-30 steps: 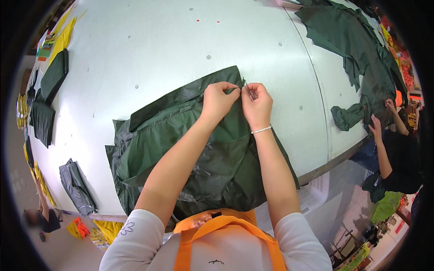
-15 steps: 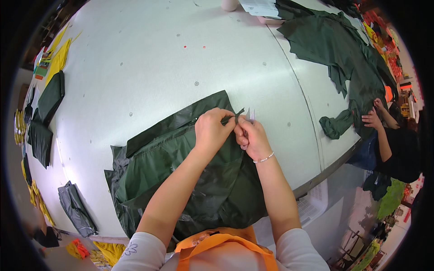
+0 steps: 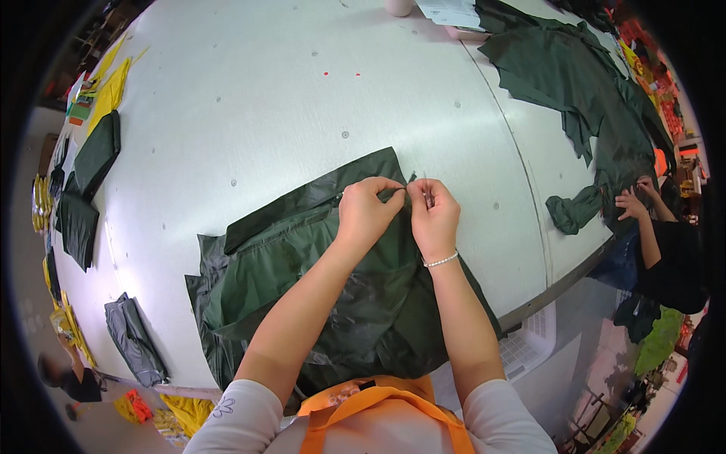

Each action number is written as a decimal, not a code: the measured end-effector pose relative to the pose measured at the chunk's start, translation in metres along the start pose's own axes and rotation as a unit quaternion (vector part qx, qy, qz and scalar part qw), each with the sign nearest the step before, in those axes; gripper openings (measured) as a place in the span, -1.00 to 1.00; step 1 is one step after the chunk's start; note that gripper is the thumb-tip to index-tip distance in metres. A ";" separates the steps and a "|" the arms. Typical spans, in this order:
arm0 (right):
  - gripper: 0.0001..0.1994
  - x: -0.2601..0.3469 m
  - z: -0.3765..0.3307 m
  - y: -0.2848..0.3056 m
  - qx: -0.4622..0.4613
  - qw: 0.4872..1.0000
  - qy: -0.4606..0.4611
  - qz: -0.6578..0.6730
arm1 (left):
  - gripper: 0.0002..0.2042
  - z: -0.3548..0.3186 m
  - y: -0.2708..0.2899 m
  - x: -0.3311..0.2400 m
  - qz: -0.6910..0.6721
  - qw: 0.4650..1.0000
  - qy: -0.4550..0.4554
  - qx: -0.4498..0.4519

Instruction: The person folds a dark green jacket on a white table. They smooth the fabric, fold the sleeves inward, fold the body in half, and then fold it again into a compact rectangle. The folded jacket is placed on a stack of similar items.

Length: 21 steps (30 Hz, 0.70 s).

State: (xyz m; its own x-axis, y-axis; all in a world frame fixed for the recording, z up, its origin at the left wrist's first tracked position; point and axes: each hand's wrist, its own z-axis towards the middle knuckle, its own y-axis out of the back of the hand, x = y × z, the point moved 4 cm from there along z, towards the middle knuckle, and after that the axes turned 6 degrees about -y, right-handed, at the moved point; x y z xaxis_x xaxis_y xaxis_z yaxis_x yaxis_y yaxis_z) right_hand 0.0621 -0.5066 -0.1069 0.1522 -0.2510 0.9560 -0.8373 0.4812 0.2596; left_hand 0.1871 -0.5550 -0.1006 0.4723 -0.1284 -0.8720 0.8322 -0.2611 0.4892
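Note:
A dark green coated garment lies spread in front of me, crumpled toward my body. At its far right corner my left hand pinches the edge between thumb and fingers. My right hand, with a beaded bracelet at the wrist, grips the same corner right beside it, fingertips nearly touching. Tucked in the right hand's curled fingers is a slim metal tool, apparently thread snips, mostly hidden by the fingers. A small dark strip of fabric pokes up between the hands.
The pale table curves around. Folded dark green pieces and a folded grey garment lie left. At right, a co-worker's hands handle another dark green garment. A white plastic crate stands below the table edge.
My right hand has turned more upright and drawn in against the left at the corner. The snips' blades, plain before, are now mostly covered. The whole view has shifted slightly.

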 end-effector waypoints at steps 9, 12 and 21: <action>-0.80 0.006 -0.005 0.016 0.202 0.927 -0.185 0.256 | -0.81 -0.002 0.009 0.020 0.019 0.998 -0.025 -0.049; -0.86 -0.009 -0.001 0.018 0.133 0.968 -0.130 0.170 | -0.79 -0.001 0.009 0.012 -0.066 0.997 0.035 -0.007; -0.90 0.002 -0.004 -0.002 0.036 0.999 -0.011 0.018 | -0.81 -0.006 0.007 -0.001 0.004 1.000 -0.002 -0.010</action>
State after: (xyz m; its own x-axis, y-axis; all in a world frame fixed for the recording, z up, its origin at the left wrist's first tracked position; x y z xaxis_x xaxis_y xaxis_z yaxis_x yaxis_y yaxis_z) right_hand 0.0667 -0.5047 -0.1048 0.1103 -0.2528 0.9612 -0.8782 0.4281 0.2134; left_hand 0.1944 -0.5511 -0.0963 0.4788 -0.1341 -0.8676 0.8335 -0.2410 0.4972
